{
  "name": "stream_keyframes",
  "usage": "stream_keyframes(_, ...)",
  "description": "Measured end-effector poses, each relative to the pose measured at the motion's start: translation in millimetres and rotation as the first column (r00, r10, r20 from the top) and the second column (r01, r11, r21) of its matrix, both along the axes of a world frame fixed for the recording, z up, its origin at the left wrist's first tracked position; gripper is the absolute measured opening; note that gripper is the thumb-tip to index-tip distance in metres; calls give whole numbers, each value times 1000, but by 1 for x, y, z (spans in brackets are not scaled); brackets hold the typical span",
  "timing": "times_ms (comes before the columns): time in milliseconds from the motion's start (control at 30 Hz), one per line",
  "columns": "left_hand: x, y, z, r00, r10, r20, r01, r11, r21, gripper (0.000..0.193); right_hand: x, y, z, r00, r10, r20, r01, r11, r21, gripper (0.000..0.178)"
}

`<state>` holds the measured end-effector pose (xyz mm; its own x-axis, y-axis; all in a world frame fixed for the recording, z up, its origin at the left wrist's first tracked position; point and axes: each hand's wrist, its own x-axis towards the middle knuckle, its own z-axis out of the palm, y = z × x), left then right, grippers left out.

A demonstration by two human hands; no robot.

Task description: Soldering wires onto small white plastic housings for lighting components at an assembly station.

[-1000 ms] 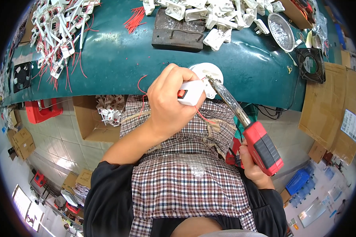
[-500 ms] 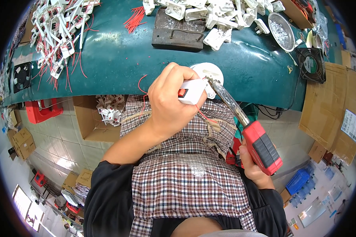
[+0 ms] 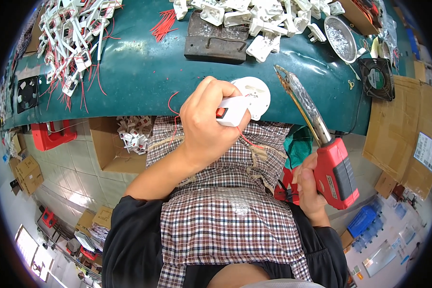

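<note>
My left hand (image 3: 209, 115) is closed around a white plastic switch housing (image 3: 234, 111) with a red rocker. Red wires trail from the housing on both sides of the hand. Just past it, a round white plastic base (image 3: 259, 96) lies at the bench's near edge; whether the two are joined is hidden. My right hand (image 3: 312, 187) grips the red and black handle of a soldering gun (image 3: 335, 170). Its long metal barrel, with a thin feed tube alongside, points up and left, the tip above the green bench top and apart from the white base.
A dark metal block (image 3: 216, 48) with a handle stands beyond my left hand, beside a pile of white plastic parts (image 3: 269, 19). Red wire pieces (image 3: 164, 25), wired assemblies (image 3: 77, 43), a metal dish (image 3: 341, 38) and a fan (image 3: 377, 79) lie about. Cardboard (image 3: 398, 129) hangs at right.
My right hand has swung the soldering gun right and away, lifting its tip off the white base. My left hand and the switch housing stay where they were.
</note>
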<state>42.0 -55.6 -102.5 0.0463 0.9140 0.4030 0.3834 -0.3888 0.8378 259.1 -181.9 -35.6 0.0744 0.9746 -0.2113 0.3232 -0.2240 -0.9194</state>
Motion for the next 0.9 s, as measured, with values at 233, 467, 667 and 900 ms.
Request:
stream_keyframes(233,-1,0,2,1000,6,-8,-6,1000,-31,26,-16,25,-10,1000,-22,-20,24,995,101,21)
stream_keyframes(467,-7,2,6,999,35,-22,-39,975,-217,28,-38,66,-44,998,46,49,-62,910,410,57)
stream_keyframes(667,-10,8,12,999,-37,-19,30,961,-275,19,-51,81,-60,965,-17,261,-114,869,481,71)
stream_keyframes(900,-11,20,20,988,-120,-99,99,976,-194,23,-61,70,-68,950,-150,273,16,899,437,72)
